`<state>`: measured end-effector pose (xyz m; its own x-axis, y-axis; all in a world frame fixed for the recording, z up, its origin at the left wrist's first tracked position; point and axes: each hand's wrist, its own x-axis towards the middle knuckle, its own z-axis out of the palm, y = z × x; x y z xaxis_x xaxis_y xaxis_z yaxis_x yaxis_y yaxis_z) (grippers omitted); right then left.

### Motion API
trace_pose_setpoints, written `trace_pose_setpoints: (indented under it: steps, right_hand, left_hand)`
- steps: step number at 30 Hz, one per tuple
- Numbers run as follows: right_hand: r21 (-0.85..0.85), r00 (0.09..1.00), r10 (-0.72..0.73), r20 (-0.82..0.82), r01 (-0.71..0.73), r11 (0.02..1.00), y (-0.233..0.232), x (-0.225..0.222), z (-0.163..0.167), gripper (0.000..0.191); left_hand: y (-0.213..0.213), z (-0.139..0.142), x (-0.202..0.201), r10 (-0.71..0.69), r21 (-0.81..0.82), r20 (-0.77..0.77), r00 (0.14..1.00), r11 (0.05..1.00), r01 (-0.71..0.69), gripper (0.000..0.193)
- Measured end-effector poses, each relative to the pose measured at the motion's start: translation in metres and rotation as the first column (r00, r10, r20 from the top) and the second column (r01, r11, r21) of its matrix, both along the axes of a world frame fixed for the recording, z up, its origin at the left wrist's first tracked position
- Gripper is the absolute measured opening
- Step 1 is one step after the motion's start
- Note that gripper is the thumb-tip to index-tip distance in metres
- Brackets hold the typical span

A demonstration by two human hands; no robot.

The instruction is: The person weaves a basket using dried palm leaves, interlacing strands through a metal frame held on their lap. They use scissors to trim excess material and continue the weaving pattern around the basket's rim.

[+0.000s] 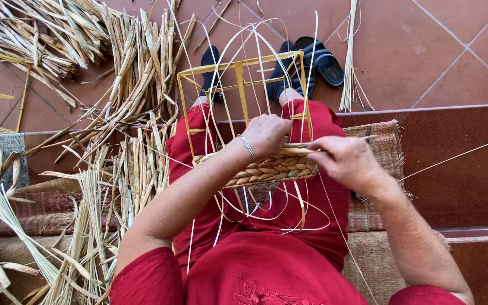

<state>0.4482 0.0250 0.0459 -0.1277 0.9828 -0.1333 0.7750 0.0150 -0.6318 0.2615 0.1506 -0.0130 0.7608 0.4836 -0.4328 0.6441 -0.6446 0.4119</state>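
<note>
Hands on lap, weaving: left hand (266, 133) presses closed on the braided basket rim (272, 168) against the yellow wire frame (243, 90); right hand (348, 164) pinches a flat straw strand (297, 151) at the rim's end. Risk, likely: dry strand cracks if bent sharply, or thin pale stakes (255, 51) slip from the braid. Fibres coarse, matte; loose reed piles (114, 169) beside a woven mat (388, 147).

Matt dried-straw braid (272, 166) on a glossy yellow metal frame (241, 70), red cloth trousers (266, 237) beneath
</note>
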Motion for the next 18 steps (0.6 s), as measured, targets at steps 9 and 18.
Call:
trace_pose_setpoints:
  steps: [9,18]
  right_hand:
    - [0.608,0.910,-0.012,0.415,-0.268,0.747,0.027,-0.013,0.007,0.007]
    - [-0.211,0.859,0.231,0.457,-0.147,0.966,0.064,-0.001,0.028,0.013]
  left_hand:
    - [-0.009,-0.017,-0.045,0.294,-0.572,0.315,0.902,0.817,-0.066,0.049]
    - [-0.023,-0.012,-0.028,0.159,-0.289,0.404,0.901,0.957,-0.039,0.016]
